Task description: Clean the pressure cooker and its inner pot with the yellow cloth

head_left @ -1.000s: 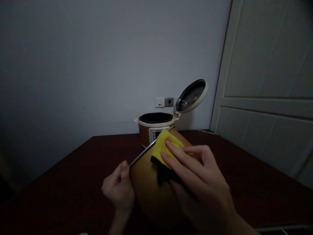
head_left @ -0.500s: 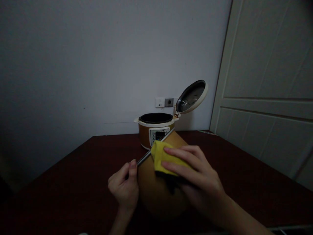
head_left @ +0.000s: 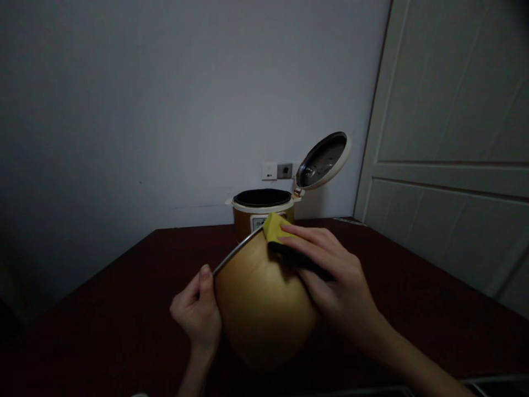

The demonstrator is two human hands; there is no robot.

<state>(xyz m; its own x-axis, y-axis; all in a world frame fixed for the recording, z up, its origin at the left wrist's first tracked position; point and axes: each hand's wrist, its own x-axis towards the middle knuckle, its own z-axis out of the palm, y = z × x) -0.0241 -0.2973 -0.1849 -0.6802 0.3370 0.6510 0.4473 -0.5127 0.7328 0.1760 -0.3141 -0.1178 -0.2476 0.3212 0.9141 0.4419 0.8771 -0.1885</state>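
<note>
My left hand [head_left: 198, 309] grips the metal rim of a gold-coloured rice cooker inner pot [head_left: 264, 309], thumb on the near side of the rim. The pot is tipped, its outer wall toward me and its mouth facing away, so the inside is hidden. A yellow cloth with a black edge [head_left: 276, 227] lies under the fingers of my right hand [head_left: 330, 270], which presses it on the pot's outer wall close to the upper rim. Behind the pot stands the rice cooker [head_left: 243, 220] with its lid [head_left: 324, 161] raised; the pot covers part of its control panel.
The dark red table [head_left: 124, 298] reaches back to a pale wall [head_left: 165, 110]. Wall sockets [head_left: 269, 171] sit behind the cooker. A white panelled door [head_left: 446, 127] stands on the right.
The pot has shifted left and turned, showing more of its outer wall. My left hand moved slightly left with it, and the cloth in my right hand slid up along the rim.
</note>
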